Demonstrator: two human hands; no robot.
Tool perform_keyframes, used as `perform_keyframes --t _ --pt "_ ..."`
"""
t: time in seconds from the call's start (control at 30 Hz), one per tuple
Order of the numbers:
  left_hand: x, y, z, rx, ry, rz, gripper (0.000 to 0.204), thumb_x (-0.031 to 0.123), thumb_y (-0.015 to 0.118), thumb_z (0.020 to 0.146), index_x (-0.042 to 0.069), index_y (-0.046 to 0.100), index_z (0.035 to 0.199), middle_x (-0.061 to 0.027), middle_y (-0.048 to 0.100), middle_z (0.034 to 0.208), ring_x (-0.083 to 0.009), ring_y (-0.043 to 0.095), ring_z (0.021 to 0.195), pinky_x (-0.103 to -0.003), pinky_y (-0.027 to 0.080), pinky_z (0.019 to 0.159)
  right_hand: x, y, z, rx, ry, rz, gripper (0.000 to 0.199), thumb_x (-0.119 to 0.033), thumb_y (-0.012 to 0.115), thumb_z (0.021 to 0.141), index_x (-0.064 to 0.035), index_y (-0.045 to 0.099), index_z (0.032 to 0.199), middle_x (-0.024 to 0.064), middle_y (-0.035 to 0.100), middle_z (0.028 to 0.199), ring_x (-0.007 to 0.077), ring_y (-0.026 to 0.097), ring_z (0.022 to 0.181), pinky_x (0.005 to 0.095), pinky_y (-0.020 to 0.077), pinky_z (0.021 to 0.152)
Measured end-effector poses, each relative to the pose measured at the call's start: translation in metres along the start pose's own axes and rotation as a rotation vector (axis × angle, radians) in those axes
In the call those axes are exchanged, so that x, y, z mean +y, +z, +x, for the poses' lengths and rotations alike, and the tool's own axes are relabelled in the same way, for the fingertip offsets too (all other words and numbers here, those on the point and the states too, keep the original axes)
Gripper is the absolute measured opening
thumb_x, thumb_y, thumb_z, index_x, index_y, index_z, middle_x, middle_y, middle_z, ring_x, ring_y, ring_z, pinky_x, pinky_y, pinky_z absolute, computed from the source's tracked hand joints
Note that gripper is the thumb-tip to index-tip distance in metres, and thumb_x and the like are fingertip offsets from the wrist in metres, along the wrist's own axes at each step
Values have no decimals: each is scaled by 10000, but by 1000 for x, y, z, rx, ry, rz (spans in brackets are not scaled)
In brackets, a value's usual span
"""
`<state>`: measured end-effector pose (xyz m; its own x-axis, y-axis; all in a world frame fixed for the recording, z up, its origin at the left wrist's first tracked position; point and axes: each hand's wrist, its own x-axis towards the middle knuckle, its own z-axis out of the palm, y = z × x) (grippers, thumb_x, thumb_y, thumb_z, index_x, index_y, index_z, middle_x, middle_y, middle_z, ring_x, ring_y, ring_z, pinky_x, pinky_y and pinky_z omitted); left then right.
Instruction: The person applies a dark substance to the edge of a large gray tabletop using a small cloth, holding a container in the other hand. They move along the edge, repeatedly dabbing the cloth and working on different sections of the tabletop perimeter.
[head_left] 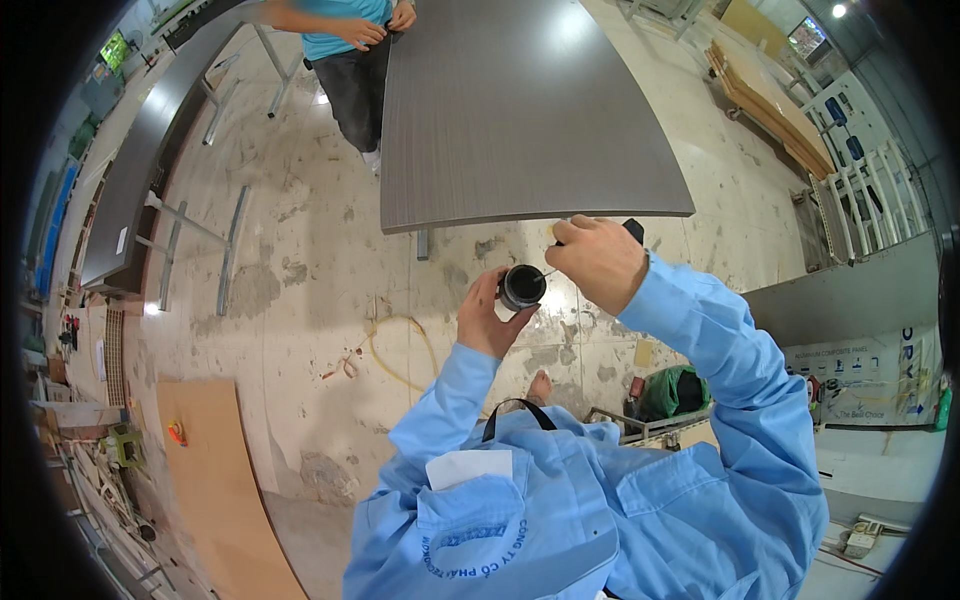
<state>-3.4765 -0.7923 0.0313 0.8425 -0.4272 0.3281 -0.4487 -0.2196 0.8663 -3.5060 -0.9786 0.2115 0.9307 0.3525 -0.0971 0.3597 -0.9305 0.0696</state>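
Note:
My left hand [482, 320] is wrapped round a small round jar [522, 288] with an open top and a dark inside. Just right of it, my right hand [604, 262] is closed on a thin rod that points at the jar's mouth. A rounded black piece [634, 231] shows past the back of that hand; whether it belongs to the rod I cannot tell. Both hands are in front of the near edge of a grey wood-grain tabletop [520, 130], with the jar held apart from it.
A person in a turquoise shirt [340, 45] stands at the tabletop's left side, hands at its edge. Another long dark table [160, 130] runs along the left. A brown board [205, 470] lies lower left. A yellow hose [378, 350] curls on the stained floor. Stacked panels [775, 110] stand right.

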Motion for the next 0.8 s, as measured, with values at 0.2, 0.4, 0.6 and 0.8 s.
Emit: perform_keyframes --t 0.2,0.4,0.6,0.8 --pt "-1 -3 3 45 16 22 646 208 968 755 52 648 1295 -124 752 1139 -280 752 983 -378 604 840 4 -8 -2 106 -100 78 188 -16 700 824 -69 766 991 139 699 1050 327 696 1066 432 598 857" --pt "7 -7 6 54 22 11 635 192 970 748 51 660 1284 -126 759 1142 -272 755 981 -374 602 838 8 -6 -7 188 1 107 45 -114 717 889 -70 720 879 102 656 928 319 683 939 448 571 785" --pt "16 -10 8 64 59 18 603 149 967 746 47 661 1255 -125 762 1129 -263 761 959 -370 607 827 15 -3 -12 63 93 220 131 -161 681 920 -56 733 861 140 699 855 369 716 844 492 577 759" --pt "16 -7 8 58 28 -27 596 140 970 747 42 655 1243 -132 749 1141 -281 755 982 -377 607 835 15 -5 -16 92 93 301 173 -191 663 928 -52 733 853 152 716 858 387 722 868 509 578 779"
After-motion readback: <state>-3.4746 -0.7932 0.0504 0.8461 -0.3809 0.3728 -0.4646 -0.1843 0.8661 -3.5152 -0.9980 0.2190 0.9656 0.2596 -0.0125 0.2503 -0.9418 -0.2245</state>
